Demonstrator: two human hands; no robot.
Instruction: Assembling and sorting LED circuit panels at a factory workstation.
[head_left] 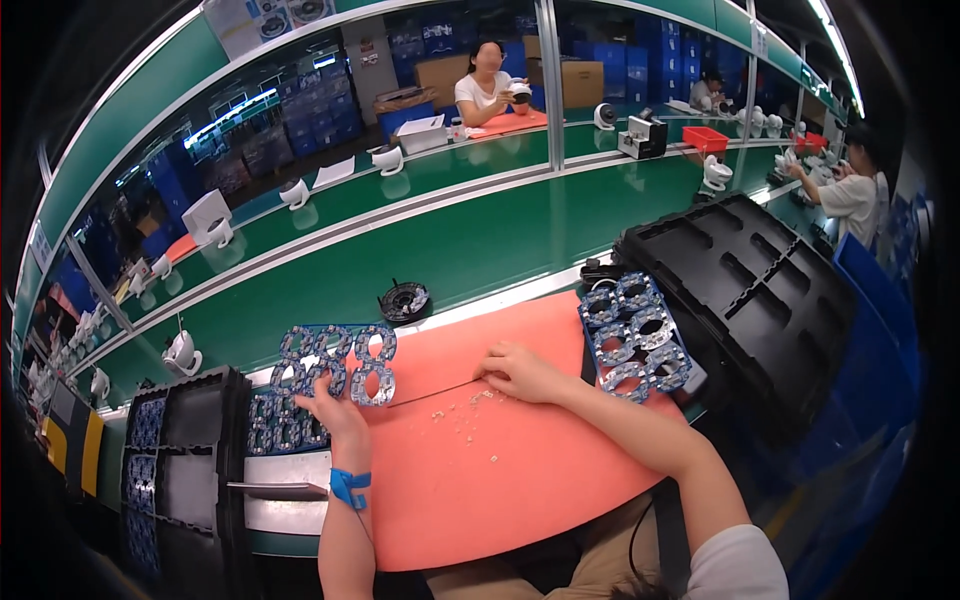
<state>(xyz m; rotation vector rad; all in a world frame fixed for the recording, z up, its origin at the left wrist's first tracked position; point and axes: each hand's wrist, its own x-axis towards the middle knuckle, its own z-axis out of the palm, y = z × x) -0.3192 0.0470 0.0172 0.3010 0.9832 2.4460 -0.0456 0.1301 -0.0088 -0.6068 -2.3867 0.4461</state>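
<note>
Left of centre, our left hand (335, 408) gripped the panel of ring boards (335, 362) by its lower edge, tilting it up off the orange mat (480, 480). Our right hand (520, 372) rested loosely curled, empty, mid-mat beside crumbs (460, 410). Another blue panel (633, 335) lay at the mat's right edge; lower mat open.

Lighting bright and even, from ceiling strip lights (838, 50) at upper right. Soft glare on the green conveyor belt (440, 250). Shadows faint. Strong fisheye bending toward the rim; corners vignetted black. Centre sharp, edges slightly blurred.
</note>
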